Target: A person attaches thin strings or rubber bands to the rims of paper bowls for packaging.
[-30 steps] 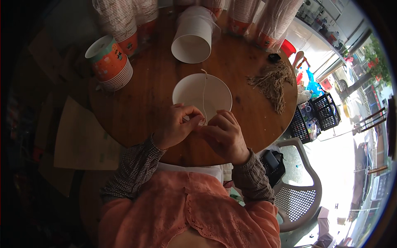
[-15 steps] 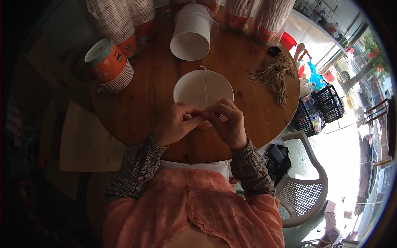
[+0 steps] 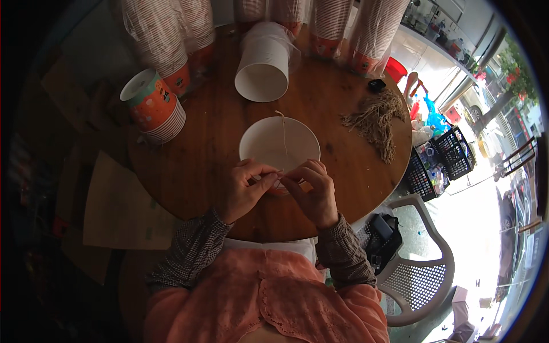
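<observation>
A white-lined paper bucket (image 3: 260,137) stands near the middle of the round wooden table, its mouth facing up toward me. A thin pale string (image 3: 284,135) hangs over its far rim and runs down the inside toward me. At the near rim, my left hand (image 3: 247,188) and my right hand (image 3: 314,193) meet with thumbs and forefingers pinched. A bit of the string seems to be between their tips, though the fingers mostly hide it. An orange patch of the bucket's outside shows below them.
A bundle of tan strings (image 3: 377,123) lies at the right, beside a small black object (image 3: 376,85). Nested white buckets (image 3: 262,74) lie on their side beyond. An orange bucket stack (image 3: 153,106) leans at the left; wrapped stacks (image 3: 151,37) line the back. A chair (image 3: 426,274) stands right.
The view has tilted, so the table and my hands sit lower in the picture. My fingertips have drawn slightly apart while both hands keep pinching at the bucket's near rim.
</observation>
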`<action>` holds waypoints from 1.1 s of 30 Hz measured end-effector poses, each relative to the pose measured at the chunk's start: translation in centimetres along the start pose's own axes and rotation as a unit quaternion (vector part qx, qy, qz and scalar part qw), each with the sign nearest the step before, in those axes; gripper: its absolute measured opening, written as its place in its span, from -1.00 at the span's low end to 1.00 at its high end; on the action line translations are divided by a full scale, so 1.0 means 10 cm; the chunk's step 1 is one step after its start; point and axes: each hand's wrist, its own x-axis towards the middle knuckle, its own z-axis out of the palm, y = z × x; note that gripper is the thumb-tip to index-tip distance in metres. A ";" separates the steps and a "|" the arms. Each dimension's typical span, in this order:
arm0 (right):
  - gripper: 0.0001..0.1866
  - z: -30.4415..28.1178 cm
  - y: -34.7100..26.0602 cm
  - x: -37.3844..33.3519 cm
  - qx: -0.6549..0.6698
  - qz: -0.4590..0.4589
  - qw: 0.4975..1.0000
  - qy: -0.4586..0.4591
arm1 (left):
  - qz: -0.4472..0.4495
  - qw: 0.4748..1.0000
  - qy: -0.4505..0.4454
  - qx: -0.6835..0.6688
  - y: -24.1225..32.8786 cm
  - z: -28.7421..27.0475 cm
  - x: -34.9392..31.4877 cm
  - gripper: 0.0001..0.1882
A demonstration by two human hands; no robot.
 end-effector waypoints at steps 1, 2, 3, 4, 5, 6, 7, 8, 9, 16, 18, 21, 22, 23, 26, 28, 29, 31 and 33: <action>-0.90 0.01 0.01 0.00 0.007 0.007 1.000 0.006 | 0.025 0.999 0.022 0.029 0.00 0.01 0.01 -0.89; -0.90 0.01 0.02 0.03 0.007 0.006 1.000 0.006 | 0.025 0.999 0.022 0.029 0.01 0.02 0.04 -0.89; -0.90 0.01 0.00 0.03 0.008 -0.005 1.000 0.007 | -0.028 0.997 0.038 -0.059 0.08 0.05 0.03 -0.91; -0.90 0.01 0.00 0.02 0.008 -0.016 1.000 0.009 | -0.082 0.984 0.054 -0.146 0.12 0.07 0.01 -0.92; -0.90 0.01 0.00 0.02 0.010 -0.013 1.000 0.009 | -0.085 0.984 0.053 -0.146 0.10 0.07 0.00 -0.92; -0.90 0.00 0.00 0.03 0.012 -0.014 1.000 0.000 | -0.070 0.989 0.064 -0.112 0.06 0.07 0.02 -0.93; -0.90 0.00 0.00 0.02 0.015 -0.014 1.000 -0.008 | -0.056 0.993 0.076 -0.077 0.04 0.08 0.01 -0.94; -0.90 0.00 -0.01 0.01 0.016 -0.012 1.000 -0.009 | -0.059 0.992 0.075 -0.078 0.04 0.09 -0.01 -0.94; -0.90 0.00 0.00 0.01 0.021 -0.011 1.000 -0.007 | -0.031 0.994 0.085 -0.059 0.04 0.11 0.00 -0.94; -0.88 0.00 0.00 0.08 0.033 -0.017 0.999 -0.011 | 0.086 0.989 0.084 0.087 -0.03 0.04 0.01 -0.97; -0.87 -0.01 0.02 0.08 0.028 -0.033 0.999 -0.011 | 0.079 0.992 0.073 0.063 -0.01 0.03 0.01 -0.97; -0.86 0.00 0.04 0.08 0.019 -0.049 0.999 -0.016 | 0.004 0.999 0.026 -0.024 -0.02 -0.02 0.00 -0.93; -0.85 0.00 0.04 0.07 0.015 -0.049 0.998 -0.022 | -0.064 0.994 -0.010 -0.085 -0.02 -0.04 -0.02 -0.90; -0.85 0.02 0.03 0.06 0.016 -0.046 0.999 -0.023 | -0.067 0.994 -0.012 -0.086 0.01 -0.07 -0.02 -0.90; -0.81 0.07 0.02 0.06 0.003 -0.082 0.997 -0.010 | -0.144 0.960 -0.096 -0.221 0.13 -0.17 0.05 -0.81; -0.76 0.10 0.00 0.00 -0.002 -0.050 0.999 0.020 | -0.152 0.951 -0.078 -0.258 0.14 -0.17 0.05 -0.75; -0.76 0.12 0.00 -0.02 -0.001 -0.049 0.999 0.020 | -0.153 0.951 -0.078 -0.257 0.12 -0.18 0.05 -0.75; -0.73 0.13 -0.02 -0.05 0.004 -0.064 0.996 0.066 | -0.162 0.950 -0.066 -0.258 0.08 -0.19 0.03 -0.74; -0.73 0.11 -0.04 -0.03 0.004 -0.092 0.994 0.061 | -0.162 0.951 -0.065 -0.255 0.08 -0.18 0.02 -0.74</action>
